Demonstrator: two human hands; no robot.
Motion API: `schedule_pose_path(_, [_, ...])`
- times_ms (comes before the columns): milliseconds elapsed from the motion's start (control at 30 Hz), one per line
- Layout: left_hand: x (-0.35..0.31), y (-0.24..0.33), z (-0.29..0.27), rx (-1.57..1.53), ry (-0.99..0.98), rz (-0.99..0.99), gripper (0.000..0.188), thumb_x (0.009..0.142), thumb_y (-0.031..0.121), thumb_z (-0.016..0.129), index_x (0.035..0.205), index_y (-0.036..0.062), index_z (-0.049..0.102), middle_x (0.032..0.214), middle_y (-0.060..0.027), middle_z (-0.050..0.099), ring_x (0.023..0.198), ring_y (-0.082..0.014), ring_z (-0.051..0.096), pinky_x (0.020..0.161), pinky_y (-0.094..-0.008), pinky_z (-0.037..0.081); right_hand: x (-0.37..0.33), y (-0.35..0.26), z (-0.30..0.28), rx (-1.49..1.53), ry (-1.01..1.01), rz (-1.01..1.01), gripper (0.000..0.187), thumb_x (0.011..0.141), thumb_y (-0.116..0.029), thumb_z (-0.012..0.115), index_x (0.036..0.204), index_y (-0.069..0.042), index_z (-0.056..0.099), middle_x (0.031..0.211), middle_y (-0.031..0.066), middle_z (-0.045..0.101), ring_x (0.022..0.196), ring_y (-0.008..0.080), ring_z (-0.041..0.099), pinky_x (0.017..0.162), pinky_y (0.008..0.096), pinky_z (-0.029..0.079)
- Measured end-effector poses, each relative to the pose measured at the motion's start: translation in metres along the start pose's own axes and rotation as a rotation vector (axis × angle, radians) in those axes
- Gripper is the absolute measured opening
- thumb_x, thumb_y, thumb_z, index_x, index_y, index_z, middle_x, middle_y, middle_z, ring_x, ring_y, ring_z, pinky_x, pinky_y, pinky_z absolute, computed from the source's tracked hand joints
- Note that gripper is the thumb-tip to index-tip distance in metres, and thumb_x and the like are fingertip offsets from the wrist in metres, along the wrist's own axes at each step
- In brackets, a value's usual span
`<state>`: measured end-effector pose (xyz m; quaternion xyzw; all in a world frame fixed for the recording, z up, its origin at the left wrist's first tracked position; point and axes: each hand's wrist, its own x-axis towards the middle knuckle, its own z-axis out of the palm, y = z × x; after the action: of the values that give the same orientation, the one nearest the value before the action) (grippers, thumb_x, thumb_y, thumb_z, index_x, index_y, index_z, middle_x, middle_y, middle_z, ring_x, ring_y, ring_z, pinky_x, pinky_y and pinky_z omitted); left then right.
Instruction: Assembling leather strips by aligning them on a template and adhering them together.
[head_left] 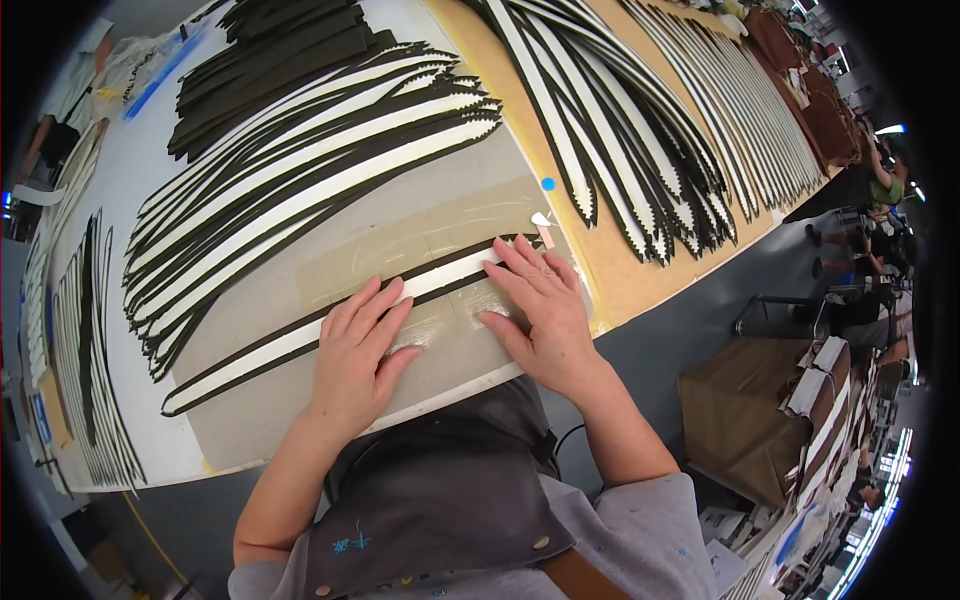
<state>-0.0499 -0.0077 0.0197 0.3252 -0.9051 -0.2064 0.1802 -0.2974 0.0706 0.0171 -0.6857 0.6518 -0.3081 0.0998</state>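
One long black strip with a white centre band (245, 365) lies across a grey mat (240, 432) in front of me. My left hand (358, 352) rests flat on its middle part, fingers together and thumb apart. Near the strip's right end, my right hand (543, 318) presses with its fingertips, thumb spread away. Neither hand grips anything. Clear tape-like film (430, 225) covers part of the mat under and around the strip. Just beyond my right fingertips sits a small pink-and-white piece (543, 230), next to the strip's end.
Behind the mat lies a pile of similar black-and-white strips (300, 210), with plain black strips (285, 70) farther back. More strips (620, 130) cover the tan board (640, 300) at right, by a blue dot (548, 184). A brown-covered box (740, 410) stands right of the table.
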Motion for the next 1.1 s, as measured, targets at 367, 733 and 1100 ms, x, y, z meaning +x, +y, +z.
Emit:
schedule_pose_path(367, [-0.001, 0.000, 0.000, -0.024, -0.005, -0.015, 0.051, 0.087, 0.017, 0.074, 0.135, 0.0029, 0.062, 0.148, -0.0100, 0.054, 0.141, -0.0325, 0.045, 0.112, -0.0458, 0.036, 0.000, 0.000, 0.004, -0.018, 0.015, 0.012, 0.048, 0.085, -0.014, 0.077, 0.129, -0.005, 0.065, 0.145, 0.0131, 0.059, 0.140, 0.0309, 0.050, 0.115, 0.0469, 0.031])
schedule_pose_path(733, [0.006, 0.002, -0.005, 0.001, 0.063, 0.017, 0.041, 0.087, 0.012, 0.073, 0.127, 0.0031, 0.065, 0.139, -0.0089, 0.061, 0.132, -0.0326, 0.052, 0.107, -0.0461, 0.041, 0.002, -0.002, 0.006, -0.026, 0.020, 0.027, 0.046, 0.085, -0.015, 0.077, 0.128, -0.004, 0.066, 0.145, 0.0143, 0.059, 0.140, 0.0316, 0.051, 0.115, 0.0472, 0.031])
schedule_pose_path(1100, [0.034, -0.007, -0.007, -0.032, 0.045, 0.044, 0.027, 0.085, -0.002, 0.065, 0.111, 0.0026, 0.070, 0.124, -0.0082, 0.067, 0.109, -0.0302, 0.060, 0.095, -0.0394, 0.049, 0.002, -0.003, 0.008, -0.050, 0.035, 0.019, 0.044, 0.086, -0.016, 0.077, 0.127, -0.004, 0.067, 0.142, 0.0150, 0.061, 0.138, 0.0325, 0.053, 0.114, 0.0473, 0.032])
